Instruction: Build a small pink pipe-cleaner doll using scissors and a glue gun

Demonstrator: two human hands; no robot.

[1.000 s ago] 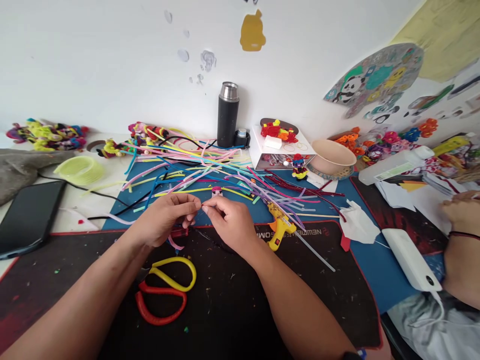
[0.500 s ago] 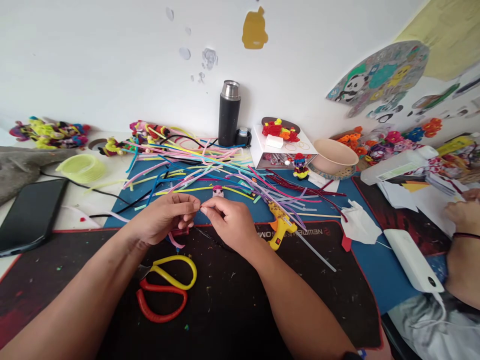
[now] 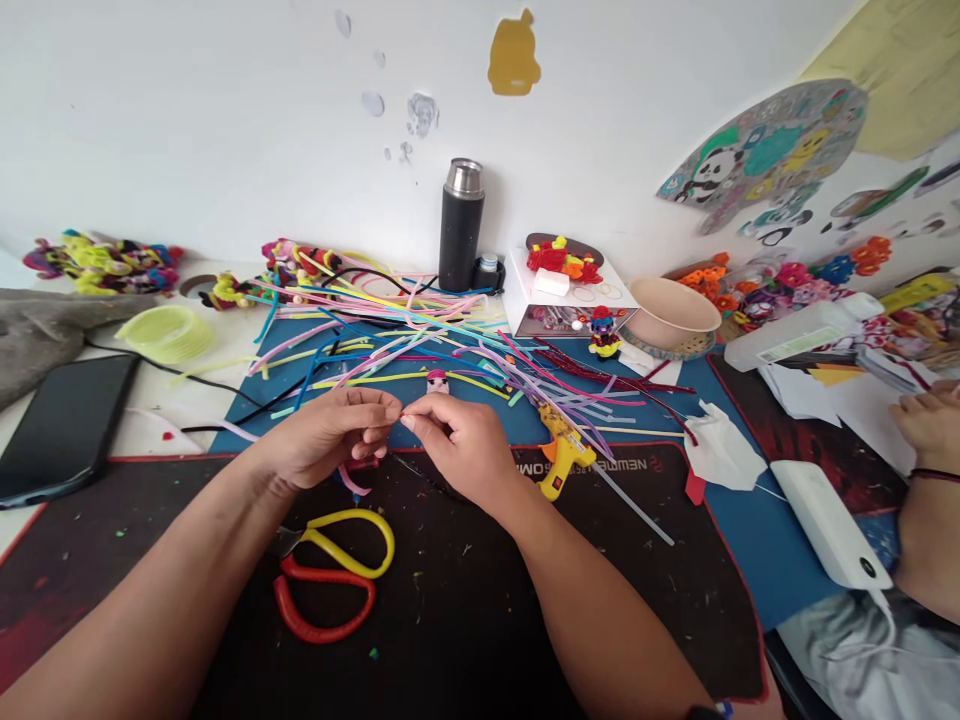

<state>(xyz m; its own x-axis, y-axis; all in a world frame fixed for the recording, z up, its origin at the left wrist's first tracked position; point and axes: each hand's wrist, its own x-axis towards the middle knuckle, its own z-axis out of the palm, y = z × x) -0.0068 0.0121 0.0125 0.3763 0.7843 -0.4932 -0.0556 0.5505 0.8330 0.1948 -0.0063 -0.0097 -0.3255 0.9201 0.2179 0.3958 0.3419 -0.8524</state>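
Head view, read as a clock centred on the meeting fingertips with 12 pointing away from the wearer: shows the left hand (image 3: 334,430) at 9 and the right hand (image 3: 469,440) toward 3. Pinches with each, thumb closed against forefinger, left tips practically touching right tips. Appears to grip a tiny item (image 3: 401,412) right at the clock's centre; cannot tell its shape or material, being so small. Past the right hand, between 1 and 2, shows a small pink-capped figure (image 3: 437,383), partly hidden by that hand. Lower, at 7, has scissors (image 3: 337,558) with one yellow and one red handle, lying on a dark mat (image 3: 480,610). Between 3 and 4, near the right wrist, has a yellow glue gun (image 3: 561,462) on its side, with a translucent stick (image 3: 637,503) angled away toward 4. Toward 12, has a loose heap of coloured fuzzy strips (image 3: 420,312), with a black flask (image 3: 460,235) upright beyond. At 2, shows a white box (image 3: 525,290); at 9, well apart, a dark phone (image 3: 71,425). Out at 3, shows another person's hand (image 3: 930,425) above papers.
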